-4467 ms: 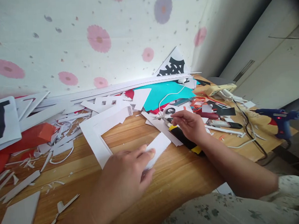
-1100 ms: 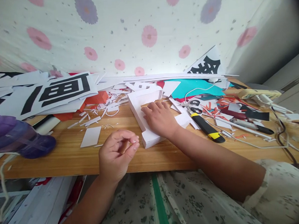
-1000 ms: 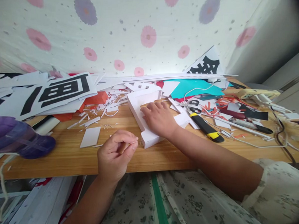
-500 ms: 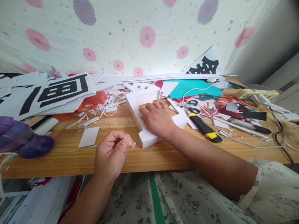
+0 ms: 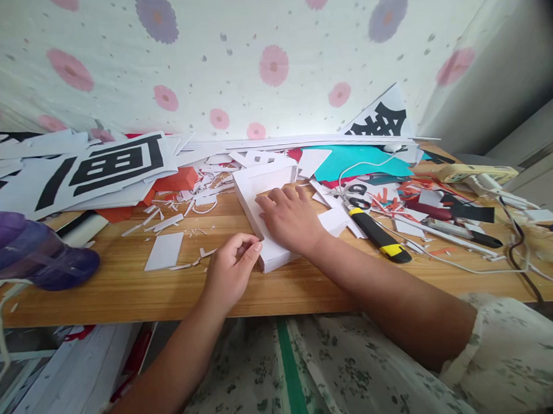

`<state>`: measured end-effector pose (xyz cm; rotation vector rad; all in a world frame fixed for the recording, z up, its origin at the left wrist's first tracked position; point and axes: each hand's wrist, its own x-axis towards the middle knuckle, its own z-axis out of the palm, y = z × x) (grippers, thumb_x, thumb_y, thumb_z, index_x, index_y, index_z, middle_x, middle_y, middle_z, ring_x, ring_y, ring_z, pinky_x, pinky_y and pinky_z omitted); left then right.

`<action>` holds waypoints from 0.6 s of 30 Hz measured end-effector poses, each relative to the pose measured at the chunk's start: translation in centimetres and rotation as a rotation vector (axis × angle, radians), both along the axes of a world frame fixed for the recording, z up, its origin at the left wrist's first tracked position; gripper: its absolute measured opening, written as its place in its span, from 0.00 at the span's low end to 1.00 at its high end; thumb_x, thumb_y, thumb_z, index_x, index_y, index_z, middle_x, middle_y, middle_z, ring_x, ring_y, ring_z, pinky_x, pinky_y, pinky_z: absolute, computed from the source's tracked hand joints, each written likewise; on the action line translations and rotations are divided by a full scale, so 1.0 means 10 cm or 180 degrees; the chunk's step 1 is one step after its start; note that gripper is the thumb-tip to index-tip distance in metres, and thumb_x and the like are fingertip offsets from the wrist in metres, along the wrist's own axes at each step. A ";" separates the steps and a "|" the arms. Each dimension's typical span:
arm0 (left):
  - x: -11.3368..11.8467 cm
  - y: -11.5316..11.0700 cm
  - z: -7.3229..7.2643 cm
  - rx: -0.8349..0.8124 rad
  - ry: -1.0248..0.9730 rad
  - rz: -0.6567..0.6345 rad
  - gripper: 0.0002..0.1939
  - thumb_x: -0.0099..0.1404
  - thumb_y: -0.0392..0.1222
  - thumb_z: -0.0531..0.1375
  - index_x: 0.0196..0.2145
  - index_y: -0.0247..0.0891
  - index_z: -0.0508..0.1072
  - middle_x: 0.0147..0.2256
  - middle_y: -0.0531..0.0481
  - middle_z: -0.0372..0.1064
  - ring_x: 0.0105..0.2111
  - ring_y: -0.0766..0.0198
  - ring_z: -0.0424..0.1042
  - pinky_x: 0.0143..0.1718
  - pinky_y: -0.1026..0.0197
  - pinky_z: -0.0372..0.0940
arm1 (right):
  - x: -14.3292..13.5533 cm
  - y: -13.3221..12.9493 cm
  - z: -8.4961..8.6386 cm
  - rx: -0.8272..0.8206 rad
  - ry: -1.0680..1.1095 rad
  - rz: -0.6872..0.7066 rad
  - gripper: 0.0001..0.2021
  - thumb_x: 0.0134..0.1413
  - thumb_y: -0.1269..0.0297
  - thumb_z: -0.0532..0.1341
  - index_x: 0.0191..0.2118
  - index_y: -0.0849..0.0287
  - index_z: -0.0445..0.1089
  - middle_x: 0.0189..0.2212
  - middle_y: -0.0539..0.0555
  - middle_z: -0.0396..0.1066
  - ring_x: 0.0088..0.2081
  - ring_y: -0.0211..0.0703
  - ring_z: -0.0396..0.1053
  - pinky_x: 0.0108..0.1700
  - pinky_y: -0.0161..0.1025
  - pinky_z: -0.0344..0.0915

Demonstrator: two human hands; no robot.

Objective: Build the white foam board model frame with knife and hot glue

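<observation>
A white frame-like piece with raised walls, perhaps card or foam board [image 5: 247,199], lies on the wooden table in front of me. My right hand [image 5: 292,221] rests palm down over its near part, fingers spread and slightly bent, the thumb hidden. At the left edge of that piece, my left hand [image 5: 235,265] is closed in a pinch, thumb against forefinger. Whatever sits between those fingertips is too small to make out. A flat white rectangle [image 5: 164,251] lies to the left, with thin white scraps [image 5: 200,255] beside it.
Right of the piece are scissors [image 5: 357,196] and a black-and-yellow utility knife [image 5: 380,235]. Cables and a power strip [image 5: 478,173] lie farther right. A purple bottle [image 5: 33,250] stands at left. Printed character sheets [image 5: 112,169], a teal sheet [image 5: 357,162] and paper scraps cover the back.
My left hand has moved right and slightly up, to the white piece's left edge, its fingers pinching there. My right hand stays in place on the piece.
</observation>
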<state>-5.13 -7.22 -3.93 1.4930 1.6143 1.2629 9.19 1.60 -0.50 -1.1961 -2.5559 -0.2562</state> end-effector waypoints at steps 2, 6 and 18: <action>0.09 0.05 -0.04 -0.0016 -0.0114 -0.0045 0.12 0.62 0.51 0.59 0.30 0.39 0.73 0.26 0.53 0.71 0.26 0.63 0.69 0.28 0.63 0.63 | -0.01 -0.02 0.02 0.0009 0.0017 0.0010 0.13 0.65 0.60 0.52 0.50 0.58 0.67 0.45 0.62 0.71 0.48 0.60 0.64 0.53 0.59 0.55; 0.12 0.10 -0.12 0.0003 -0.0345 -0.0057 0.12 0.60 0.50 0.61 0.27 0.40 0.70 0.24 0.55 0.67 0.24 0.65 0.66 0.25 0.64 0.62 | -0.03 -0.04 0.02 0.0028 0.0068 0.0223 0.15 0.65 0.58 0.53 0.52 0.59 0.65 0.45 0.61 0.70 0.48 0.58 0.64 0.52 0.57 0.57; 0.08 0.17 -0.10 -0.0308 -0.0405 0.0137 0.14 0.54 0.51 0.65 0.23 0.40 0.69 0.22 0.56 0.63 0.24 0.66 0.60 0.26 0.65 0.57 | 0.64 0.48 -0.07 -0.0739 0.0427 -0.0269 0.16 0.65 0.64 0.54 0.56 0.56 0.66 0.52 0.63 0.68 0.55 0.63 0.61 0.55 0.59 0.56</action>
